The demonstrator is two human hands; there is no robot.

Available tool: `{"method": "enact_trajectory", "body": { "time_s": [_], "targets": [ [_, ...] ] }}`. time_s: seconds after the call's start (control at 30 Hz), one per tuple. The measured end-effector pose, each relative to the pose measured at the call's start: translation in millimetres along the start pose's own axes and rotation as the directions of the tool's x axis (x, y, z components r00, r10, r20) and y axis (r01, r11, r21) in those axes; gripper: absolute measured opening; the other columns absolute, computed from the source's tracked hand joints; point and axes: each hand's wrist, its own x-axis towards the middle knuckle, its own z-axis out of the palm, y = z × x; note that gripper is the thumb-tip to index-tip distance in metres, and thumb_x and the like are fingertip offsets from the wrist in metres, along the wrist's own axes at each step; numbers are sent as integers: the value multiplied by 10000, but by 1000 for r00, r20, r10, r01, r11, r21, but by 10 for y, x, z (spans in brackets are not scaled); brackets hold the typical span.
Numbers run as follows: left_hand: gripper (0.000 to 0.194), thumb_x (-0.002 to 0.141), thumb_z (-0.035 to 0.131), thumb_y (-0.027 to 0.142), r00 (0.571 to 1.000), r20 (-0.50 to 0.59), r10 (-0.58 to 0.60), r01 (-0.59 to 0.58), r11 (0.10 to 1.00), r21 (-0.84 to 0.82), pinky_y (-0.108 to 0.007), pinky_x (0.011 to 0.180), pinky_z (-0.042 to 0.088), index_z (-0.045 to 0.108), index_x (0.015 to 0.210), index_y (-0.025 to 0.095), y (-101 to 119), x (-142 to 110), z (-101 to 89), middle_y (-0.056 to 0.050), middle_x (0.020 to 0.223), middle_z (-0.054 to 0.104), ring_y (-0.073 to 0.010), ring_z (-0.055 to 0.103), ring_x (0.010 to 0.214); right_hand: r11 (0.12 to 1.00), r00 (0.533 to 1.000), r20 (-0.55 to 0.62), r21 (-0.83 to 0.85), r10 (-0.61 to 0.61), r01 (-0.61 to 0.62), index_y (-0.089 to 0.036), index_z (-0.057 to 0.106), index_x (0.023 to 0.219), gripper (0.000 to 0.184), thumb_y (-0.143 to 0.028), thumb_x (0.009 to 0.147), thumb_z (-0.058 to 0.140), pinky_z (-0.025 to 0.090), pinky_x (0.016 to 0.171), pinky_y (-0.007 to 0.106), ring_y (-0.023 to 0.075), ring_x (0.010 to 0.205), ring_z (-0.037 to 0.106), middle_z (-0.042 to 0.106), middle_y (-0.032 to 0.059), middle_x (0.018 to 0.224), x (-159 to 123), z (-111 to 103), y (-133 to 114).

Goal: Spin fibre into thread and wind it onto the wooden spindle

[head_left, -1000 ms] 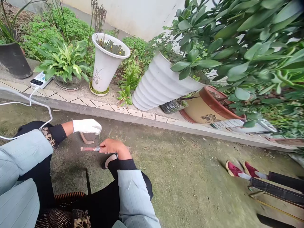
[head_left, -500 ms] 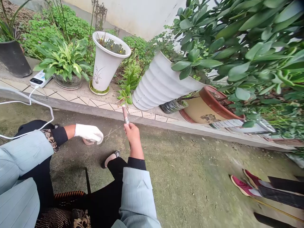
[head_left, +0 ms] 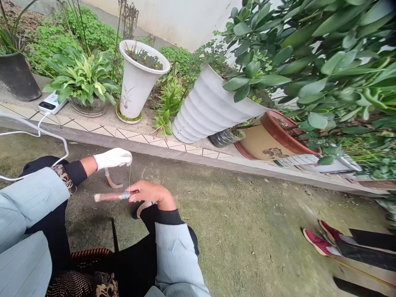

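Over the mossy concrete ground (head_left: pixel 235 231), in front of a tiled ledge (head_left: pixel 144 139), a seated person in pale blue sleeves works with both hands held out ahead of the knees. The right hand (head_left: pixel 150 193), bare, is closed around one end of a short brown stick (head_left: pixel 107 197), thumb and fingers wrapped tight with no gap showing. The stick lies nearly level, its pale tip pointing to the person's left, and a grey binding (head_left: pixel 125 195) circles it just beside the fingers. From that binding a fine thread (head_left: pixel 130 175) runs up to the left hand (head_left: pixel 114 158), which wears a white glove; its fingertips are drawn together and appear to pinch the thread. Just below the glove shows a curved brown piece (head_left: pixel 113 181); whether it hangs from that hand or rests on the ground is hard to tell.

Along the ledge, a white device (head_left: pixel 52 103) with a cable (head_left: pixel 65 144) plugged into it sits next to a leafy plant (head_left: pixel 85 76) in a clear bowl (head_left: pixel 88 108). Farther right stand a flared white pot (head_left: pixel 131 97) on a green-edged saucer (head_left: pixel 128 119) and a ribbed white pot (head_left: pixel 207 109). Well apart, at the right, are another person's red shoes (head_left: pixel 317 242).
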Motion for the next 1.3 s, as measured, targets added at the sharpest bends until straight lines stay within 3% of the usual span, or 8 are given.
{"method": "enact_trajectory", "body": {
  "time_s": [0.13,0.3,0.47,0.7,0.83,0.97,1.07,1.3],
  "targets": [
    [223,804,490,315,998,45,-45,42,997,67,-203,485,318,612,735,142,18,-14,60,18,577,502,-95,409,511,954,695,-718,226,28,195,-156,618,955,302,-420,871,496,314,550,217,91,573,394,476,-29,673,-287,-187,156],
    [233,808,549,348,881,474,21,50,989,-136,-211,457,303,644,749,144,4,-66,231,16,548,489,-94,391,477,950,340,-909,151,242,-273,-167,617,873,258,-372,879,461,334,577,252,134,591,463,561,16,681,-279,-327,392],
    [229,777,620,351,877,468,112,5,970,-242,-208,506,363,674,822,133,-2,-67,197,-16,670,588,-94,441,534,725,537,-754,-120,379,-678,-182,660,970,238,-326,886,490,333,633,278,197,776,576,683,108,921,-46,-239,347],
    [245,797,555,346,974,222,45,1,979,-206,-194,515,349,618,730,118,7,2,80,-13,676,582,-79,425,537,971,979,-8,-129,202,-202,-154,643,783,121,-267,800,603,318,553,228,100,582,468,544,-18,639,42,-60,119],
    [251,818,535,356,989,141,48,-27,989,-147,-194,515,343,616,744,129,-48,20,124,4,636,547,-84,421,534,937,947,-314,306,-67,168,-151,628,891,245,-376,795,628,341,544,215,83,563,432,506,-35,650,-256,-138,81],
    [247,832,533,347,946,315,73,-3,976,-216,-195,498,335,619,746,131,14,-41,179,-3,654,551,-78,398,519,843,397,-901,344,174,413,-181,579,939,268,-428,840,548,311,504,221,87,519,365,465,-39,656,-491,-345,288],
    [236,830,556,344,878,465,117,12,964,-264,-190,506,354,633,767,129,86,-94,194,-16,697,577,-74,401,534,935,298,-896,353,330,26,-172,585,869,209,-366,855,507,312,521,239,107,537,401,502,-9,659,-455,-421,454],
    [302,787,613,409,926,362,102,35,935,-354,-201,511,369,632,754,109,80,-67,80,-39,730,612,-68,424,534,794,784,-438,-219,439,-567,-165,653,793,117,-247,821,575,301,580,242,120,635,488,615,29,726,-94,-241,338]
  ]
}}
